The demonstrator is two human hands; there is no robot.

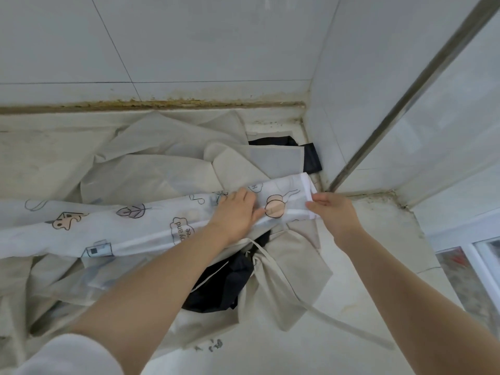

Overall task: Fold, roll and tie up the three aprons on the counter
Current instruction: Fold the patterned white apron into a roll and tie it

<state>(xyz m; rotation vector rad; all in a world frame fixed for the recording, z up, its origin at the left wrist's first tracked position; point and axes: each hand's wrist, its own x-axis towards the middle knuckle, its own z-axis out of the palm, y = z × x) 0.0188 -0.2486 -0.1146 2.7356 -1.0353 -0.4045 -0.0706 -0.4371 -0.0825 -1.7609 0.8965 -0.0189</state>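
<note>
Three aprons lie heaped on the pale stone bench (351, 320) in the tiled corner. Uppermost is a thin white apron printed with cartoon leaves, houses and peach-coloured shapes (135, 223), folded into a long narrow band that runs from the left edge of the view across to the right, near the corner. Beneath it spreads a crumpled beige fabric apron (151, 169), which covers most of the bench surface; one of its long beige ties (319, 311) trails off toward the lower right. A black apron (224, 282) shows in two places: a bunched part under the beige cloth in the middle foreground, and another part at the back by the wall, where a grey rectangular patch (276, 161) lies over it.

The left hand (238, 212) rests flat on the printed band, fingers straight and spread, pressing the fold down just left of the peach motif. The right hand (332, 209) grasps the band's right end, its thumb and fingers pinching the white hemmed edge. Both forearms are bare; a white sleeve (67, 358) shows at the lower left. White wall tiles (189, 41) rise behind the bench, and a metal-framed glass panel (405, 98) stands at the right.
</note>
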